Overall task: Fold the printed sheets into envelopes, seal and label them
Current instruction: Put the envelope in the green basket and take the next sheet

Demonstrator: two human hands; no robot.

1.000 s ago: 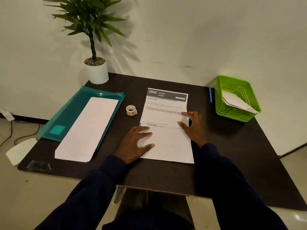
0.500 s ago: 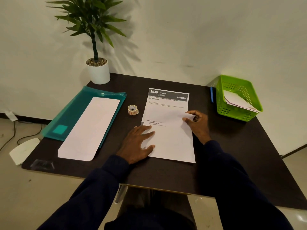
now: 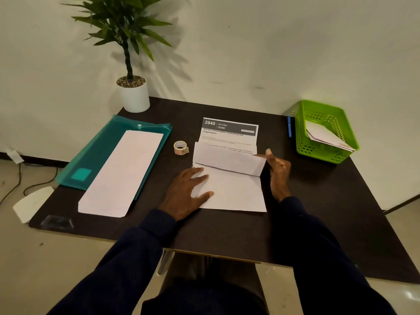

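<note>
The white printed sheet (image 3: 229,192) with a dark "2940 KITCHEN" header is seen at the middle of the dark desk (image 3: 318,201). Its near left part is pressed down by the left hand (image 3: 186,194), fingers spread flat. And there's a fold: a blank flap is raised across the sheet's middle, its right corner pinched by the right hand (image 3: 278,171), held just off the sheet's right edge. The header is left showing beyond the flap. A small roll of tape (image 3: 180,147) is set just beside the sheet's left edge. Toward the desk's left edge a teal plastic folder (image 3: 91,164) is laid, a long white paper stack (image 3: 122,173) on it. At the far right corner a green plastic basket (image 3: 327,153) is placed.
</note>
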